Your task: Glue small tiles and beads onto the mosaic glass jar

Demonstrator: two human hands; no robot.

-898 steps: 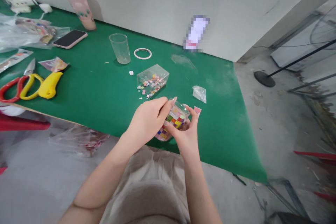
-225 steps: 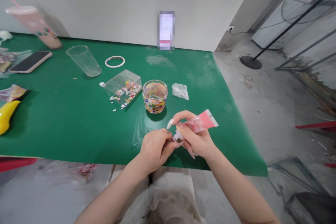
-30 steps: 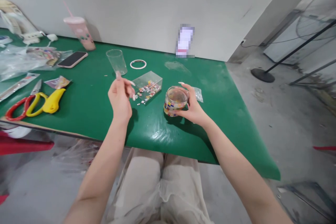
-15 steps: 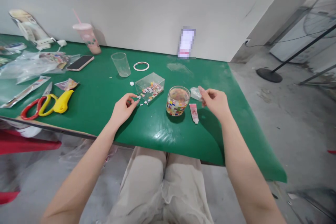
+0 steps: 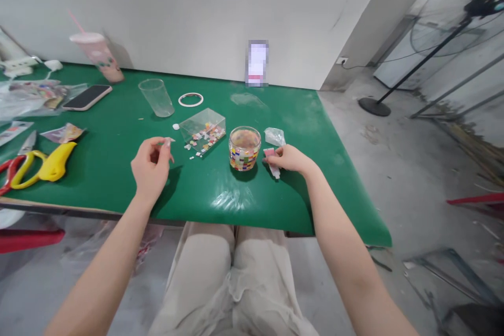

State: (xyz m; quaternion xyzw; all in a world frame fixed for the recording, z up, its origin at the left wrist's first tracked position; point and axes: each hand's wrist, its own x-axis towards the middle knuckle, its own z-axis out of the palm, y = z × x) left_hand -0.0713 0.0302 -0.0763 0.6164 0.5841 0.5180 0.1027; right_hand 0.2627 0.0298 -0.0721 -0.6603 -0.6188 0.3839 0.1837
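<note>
Now, right grip (image 5: 289, 159) clasping pink tube (image 5: 275, 171), just beside mosaic jar (image 5: 244, 149), left grip (image 5: 151, 164) pinched

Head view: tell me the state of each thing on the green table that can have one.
mosaic jar, upright, open-topped.
tile box, tipped open, tiles spilled beside it.
plastic cup, upright, empty.
tumbler, lidded, straw in.
phone, flat, screen dark.
pink tube, lying flat, one end gripped.
right hand, fingers closed on the pink tube.
left hand, raised, fingers pinched; contents too small to tell.
</note>
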